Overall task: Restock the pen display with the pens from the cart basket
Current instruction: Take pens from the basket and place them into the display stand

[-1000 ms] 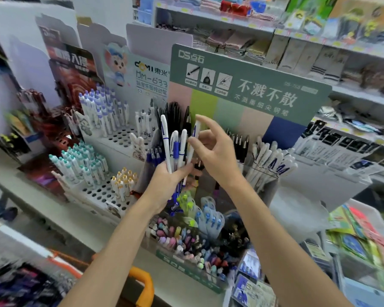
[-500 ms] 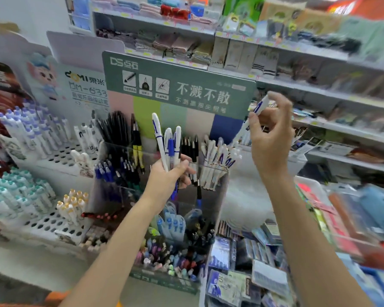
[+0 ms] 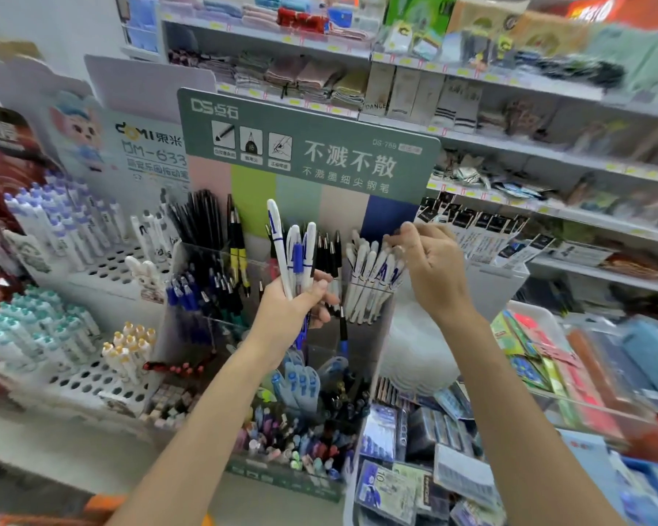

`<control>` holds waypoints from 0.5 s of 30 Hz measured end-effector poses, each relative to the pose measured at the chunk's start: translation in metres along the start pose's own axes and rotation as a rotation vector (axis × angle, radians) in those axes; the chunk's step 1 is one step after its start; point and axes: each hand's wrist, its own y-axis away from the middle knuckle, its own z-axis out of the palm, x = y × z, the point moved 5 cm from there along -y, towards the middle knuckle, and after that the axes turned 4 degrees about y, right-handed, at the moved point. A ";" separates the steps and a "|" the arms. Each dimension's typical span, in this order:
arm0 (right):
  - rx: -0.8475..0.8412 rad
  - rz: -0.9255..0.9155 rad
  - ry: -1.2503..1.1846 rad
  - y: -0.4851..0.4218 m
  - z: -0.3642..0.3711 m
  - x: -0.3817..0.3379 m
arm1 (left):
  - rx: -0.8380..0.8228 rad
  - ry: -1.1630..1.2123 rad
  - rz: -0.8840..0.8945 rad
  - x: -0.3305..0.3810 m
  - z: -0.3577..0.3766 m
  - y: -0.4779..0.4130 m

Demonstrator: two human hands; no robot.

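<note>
Down came the right hand (image 3: 434, 271) to the display's white pens (image 3: 369, 275), fingers (image 3: 405, 237) curled, hold unclear; left hand (image 3: 293, 309) clutched spare pens (image 3: 293, 244); a straight tip-down drop looked wisest

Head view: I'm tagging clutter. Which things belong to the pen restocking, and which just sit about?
Job: left hand holding pens; right hand at the white pens; display.
Idle: socks; rabbit figure; packets.

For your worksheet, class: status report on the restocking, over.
Left hand grips pen bunch. Right hand at white pens in right bin, grip unclear. Nothing in the way.
</note>
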 end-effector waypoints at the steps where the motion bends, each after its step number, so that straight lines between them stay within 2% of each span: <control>1: 0.049 0.012 -0.031 0.000 -0.004 -0.002 | -0.006 -0.005 0.000 0.001 0.000 0.000; 4: 0.153 -0.033 -0.102 -0.002 -0.011 -0.025 | -0.032 -0.003 0.004 0.003 0.000 0.000; 6: 0.077 -0.061 -0.190 -0.005 -0.005 -0.047 | -0.058 0.020 0.004 0.006 0.001 0.001; 10: -0.209 -0.077 -0.287 -0.004 0.025 -0.082 | -0.094 -0.010 0.031 0.015 0.007 0.001; 15: -0.197 -0.049 -0.316 -0.003 0.034 -0.084 | -0.136 -0.023 0.048 0.023 0.008 0.004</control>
